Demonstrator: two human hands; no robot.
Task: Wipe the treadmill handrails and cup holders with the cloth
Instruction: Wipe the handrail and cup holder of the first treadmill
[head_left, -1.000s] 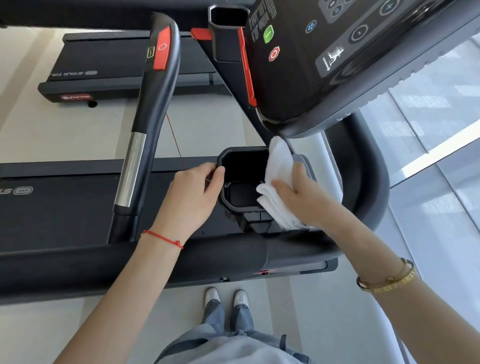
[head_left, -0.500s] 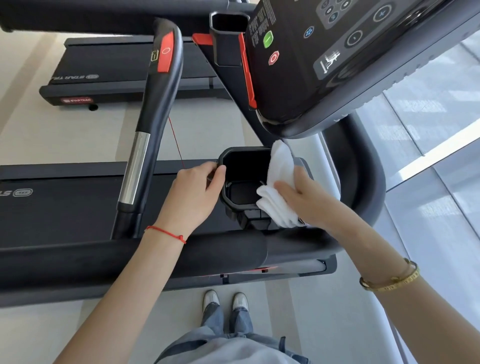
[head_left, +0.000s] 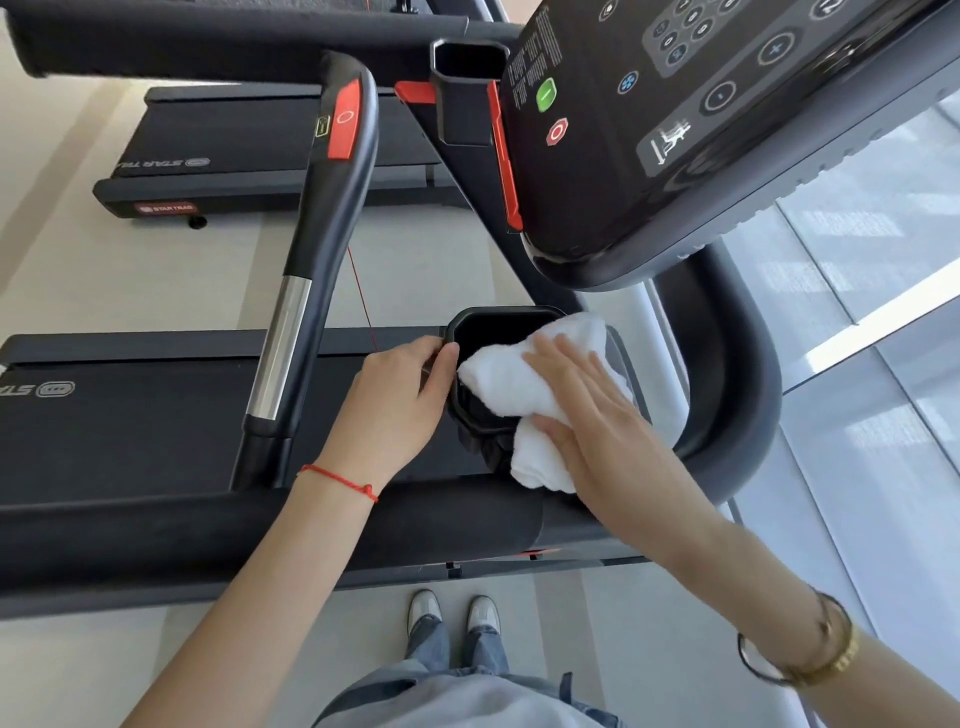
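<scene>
A black cup holder (head_left: 493, 318) sits below the treadmill console. My left hand (head_left: 400, 400) grips its left rim, thumb hooked over the edge. A white cloth (head_left: 511, 382) lies bunched across the holder's mouth and down its near side. My right hand (head_left: 587, 410) presses flat on the cloth with straight, spread fingers. Left of the holder, a black handrail (head_left: 332, 218) with a chrome section and a red button rises away from me. A thick black front rail (head_left: 260, 525) runs across under both my forearms.
The console (head_left: 675, 130) with its buttons overhangs the holder from the upper right. A second cup holder (head_left: 467, 88) sits further up beside the console. A curved black rail (head_left: 737, 364) wraps round on the right, next to a glass floor panel. Another treadmill (head_left: 249, 150) stands behind.
My right hand has moved left and flattened, spreading the cloth over the holder's opening instead of bunching it at the right rim. The left hand has kept its grip.
</scene>
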